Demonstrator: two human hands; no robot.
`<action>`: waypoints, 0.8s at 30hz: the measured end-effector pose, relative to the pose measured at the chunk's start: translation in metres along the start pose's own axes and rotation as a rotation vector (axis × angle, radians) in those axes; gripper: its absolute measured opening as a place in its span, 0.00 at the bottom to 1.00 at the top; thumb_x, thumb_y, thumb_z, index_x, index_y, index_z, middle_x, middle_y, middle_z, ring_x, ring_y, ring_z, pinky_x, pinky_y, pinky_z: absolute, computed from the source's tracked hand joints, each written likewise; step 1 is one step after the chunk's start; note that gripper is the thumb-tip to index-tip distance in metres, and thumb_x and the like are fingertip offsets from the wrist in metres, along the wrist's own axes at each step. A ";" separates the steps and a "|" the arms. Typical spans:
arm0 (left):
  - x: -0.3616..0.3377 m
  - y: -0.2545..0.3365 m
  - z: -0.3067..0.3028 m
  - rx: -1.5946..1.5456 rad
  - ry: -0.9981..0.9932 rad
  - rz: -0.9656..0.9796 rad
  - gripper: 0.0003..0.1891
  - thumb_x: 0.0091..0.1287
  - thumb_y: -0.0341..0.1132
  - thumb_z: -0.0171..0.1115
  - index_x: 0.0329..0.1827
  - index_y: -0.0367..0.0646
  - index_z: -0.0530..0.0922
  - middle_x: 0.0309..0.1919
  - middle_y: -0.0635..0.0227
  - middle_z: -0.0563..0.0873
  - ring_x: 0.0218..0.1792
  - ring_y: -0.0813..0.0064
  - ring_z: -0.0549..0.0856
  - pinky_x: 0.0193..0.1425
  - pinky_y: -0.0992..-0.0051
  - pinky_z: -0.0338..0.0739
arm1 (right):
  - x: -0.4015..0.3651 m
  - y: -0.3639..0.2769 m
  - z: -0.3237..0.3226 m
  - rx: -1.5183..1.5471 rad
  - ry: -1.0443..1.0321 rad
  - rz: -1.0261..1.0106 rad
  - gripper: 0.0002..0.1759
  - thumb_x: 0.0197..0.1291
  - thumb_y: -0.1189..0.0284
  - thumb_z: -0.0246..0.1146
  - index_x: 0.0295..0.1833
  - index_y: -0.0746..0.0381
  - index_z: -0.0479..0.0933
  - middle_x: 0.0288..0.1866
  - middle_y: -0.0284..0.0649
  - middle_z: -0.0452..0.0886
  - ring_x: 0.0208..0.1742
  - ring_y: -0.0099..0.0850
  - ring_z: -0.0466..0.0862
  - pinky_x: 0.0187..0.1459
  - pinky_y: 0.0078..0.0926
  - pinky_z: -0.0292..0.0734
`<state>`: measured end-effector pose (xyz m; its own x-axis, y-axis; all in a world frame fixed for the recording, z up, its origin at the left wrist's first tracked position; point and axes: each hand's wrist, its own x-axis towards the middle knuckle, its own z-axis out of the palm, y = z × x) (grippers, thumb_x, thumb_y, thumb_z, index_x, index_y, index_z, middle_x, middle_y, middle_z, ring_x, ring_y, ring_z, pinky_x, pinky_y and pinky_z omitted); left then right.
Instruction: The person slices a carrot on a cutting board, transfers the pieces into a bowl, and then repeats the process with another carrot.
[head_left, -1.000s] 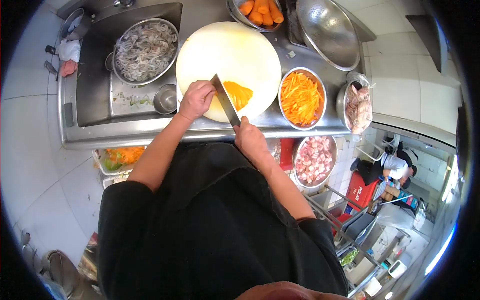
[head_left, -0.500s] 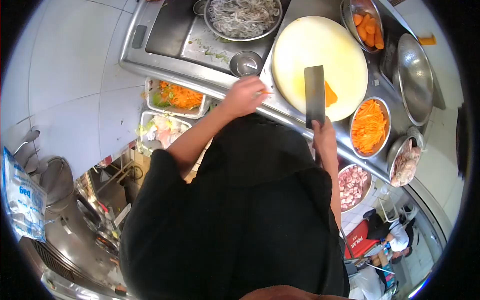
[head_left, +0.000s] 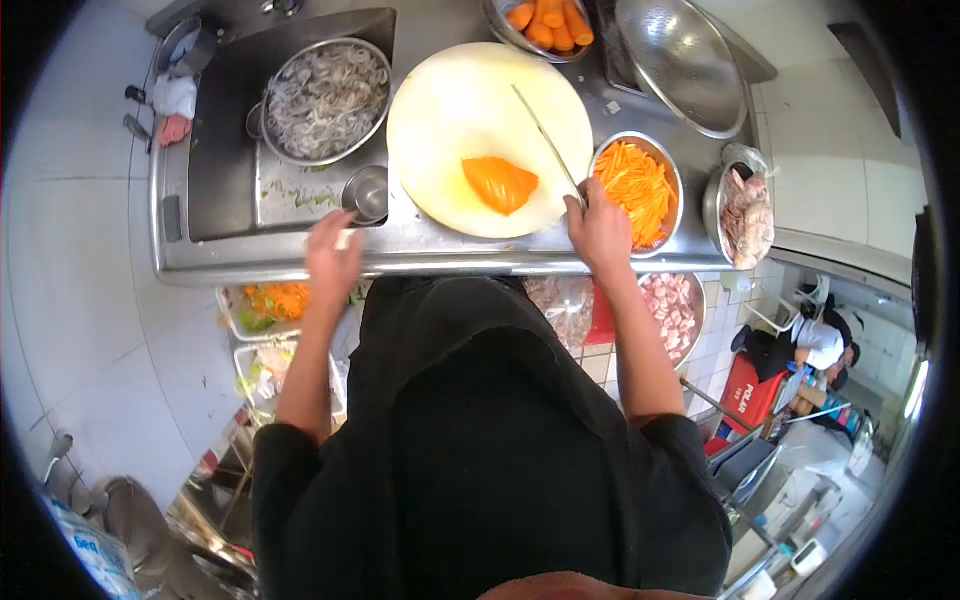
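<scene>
My right hand grips the handle of a cleaver, its blade seen nearly edge-on over the right part of the round cutting board. Left of the blade, sliced carrot lies fanned out near the board's front. My left hand is over the counter's front edge, close to a small steel bowl. Motion blurs it, and its fingers look closed around a small pale bit that I cannot make out. A bowl of carrot shreds sits right beside my right hand.
Left, a basin of pale strips stands in the sink. Behind the board are whole carrots and a colander. Raw meat stands at right, diced meat below. Scrap tubs sit under the counter.
The view has swung round and the counter now looks level. My left hand has moved from beside the board to the counter edge at left. The cleaver has turned edge-on, uncovering the carrot slices.
</scene>
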<state>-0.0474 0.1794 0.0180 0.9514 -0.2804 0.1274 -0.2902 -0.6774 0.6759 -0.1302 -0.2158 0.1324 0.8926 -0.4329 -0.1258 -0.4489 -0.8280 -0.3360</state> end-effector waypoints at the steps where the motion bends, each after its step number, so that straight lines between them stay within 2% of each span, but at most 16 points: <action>1: 0.017 0.018 0.026 -0.101 -0.015 0.103 0.18 0.69 0.36 0.72 0.60 0.41 0.86 0.62 0.51 0.87 0.64 0.49 0.84 0.73 0.55 0.74 | 0.012 0.012 0.008 0.021 0.046 -0.016 0.16 0.69 0.62 0.68 0.51 0.61 0.77 0.39 0.55 0.89 0.41 0.57 0.90 0.45 0.56 0.82; 2: 0.030 0.037 0.055 -0.113 -0.017 0.180 0.20 0.68 0.37 0.74 0.60 0.40 0.86 0.61 0.51 0.87 0.63 0.49 0.84 0.72 0.55 0.74 | 0.022 0.022 0.017 0.042 0.093 -0.031 0.16 0.68 0.61 0.69 0.52 0.61 0.77 0.40 0.54 0.90 0.41 0.55 0.90 0.45 0.55 0.83; 4: 0.058 0.087 0.080 -0.143 -0.164 0.358 0.31 0.65 0.44 0.77 0.69 0.38 0.81 0.68 0.48 0.82 0.69 0.47 0.79 0.76 0.56 0.71 | 0.042 0.035 0.035 -0.019 0.098 -0.035 0.17 0.65 0.62 0.70 0.52 0.60 0.77 0.41 0.51 0.91 0.41 0.54 0.91 0.44 0.53 0.84; 5: 0.065 0.094 0.102 -0.154 -0.224 0.420 0.41 0.60 0.51 0.79 0.74 0.40 0.76 0.74 0.47 0.75 0.75 0.46 0.73 0.81 0.48 0.64 | 0.052 0.040 0.042 -0.050 0.100 -0.038 0.17 0.64 0.62 0.71 0.52 0.60 0.77 0.41 0.50 0.91 0.41 0.53 0.91 0.44 0.52 0.85; 8: 0.079 0.130 0.128 0.031 -0.313 0.493 0.48 0.56 0.57 0.80 0.77 0.42 0.73 0.78 0.47 0.69 0.81 0.45 0.64 0.84 0.41 0.54 | 0.069 0.049 0.062 -0.054 0.109 -0.099 0.19 0.61 0.64 0.72 0.53 0.60 0.78 0.42 0.49 0.91 0.41 0.53 0.91 0.45 0.53 0.85; 9: 0.083 0.132 0.137 0.052 -0.355 0.489 0.54 0.52 0.62 0.81 0.79 0.43 0.71 0.79 0.47 0.67 0.84 0.46 0.60 0.84 0.36 0.48 | 0.069 0.046 0.063 -0.012 0.098 -0.053 0.18 0.58 0.66 0.72 0.51 0.60 0.80 0.43 0.49 0.90 0.45 0.52 0.90 0.48 0.51 0.84; 12: 0.087 0.133 0.155 0.140 -0.389 0.500 0.54 0.53 0.62 0.80 0.79 0.43 0.71 0.78 0.47 0.68 0.83 0.47 0.61 0.84 0.36 0.48 | 0.062 0.049 0.072 -0.106 0.277 -0.209 0.15 0.56 0.68 0.72 0.47 0.61 0.82 0.47 0.50 0.88 0.51 0.50 0.87 0.55 0.49 0.82; 13: 0.088 0.134 0.158 0.140 -0.394 0.509 0.53 0.53 0.62 0.80 0.79 0.43 0.71 0.79 0.47 0.68 0.83 0.47 0.61 0.84 0.35 0.47 | 0.056 0.044 0.067 -0.116 0.251 -0.218 0.15 0.55 0.70 0.73 0.47 0.62 0.85 0.51 0.49 0.86 0.56 0.48 0.84 0.61 0.49 0.79; 15: 0.089 0.134 0.162 0.138 -0.404 0.521 0.53 0.52 0.63 0.80 0.79 0.43 0.71 0.79 0.49 0.68 0.83 0.48 0.62 0.84 0.34 0.46 | 0.052 0.043 0.086 0.067 0.192 -0.296 0.17 0.54 0.72 0.72 0.50 0.63 0.85 0.51 0.49 0.86 0.56 0.49 0.84 0.61 0.50 0.78; 19: 0.094 0.141 0.163 0.158 -0.384 0.554 0.50 0.52 0.62 0.80 0.75 0.42 0.75 0.75 0.57 0.76 0.80 0.54 0.69 0.81 0.43 0.55 | 0.037 0.024 0.101 0.312 0.135 -0.402 0.21 0.54 0.76 0.70 0.55 0.65 0.85 0.50 0.49 0.86 0.55 0.51 0.83 0.61 0.49 0.77; 24: 0.112 0.134 0.157 0.107 -0.509 0.636 0.47 0.55 0.61 0.78 0.74 0.42 0.78 0.70 0.63 0.84 0.76 0.61 0.75 0.73 0.54 0.65 | 0.018 0.026 0.110 0.268 0.174 -0.305 0.23 0.54 0.77 0.71 0.58 0.66 0.85 0.52 0.50 0.86 0.57 0.52 0.83 0.62 0.48 0.76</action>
<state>0.0037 -0.0496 0.0091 0.4461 -0.8893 0.1007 -0.7910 -0.3391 0.5093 -0.1215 -0.2057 0.0189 0.9522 -0.2551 0.1681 -0.1184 -0.8153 -0.5668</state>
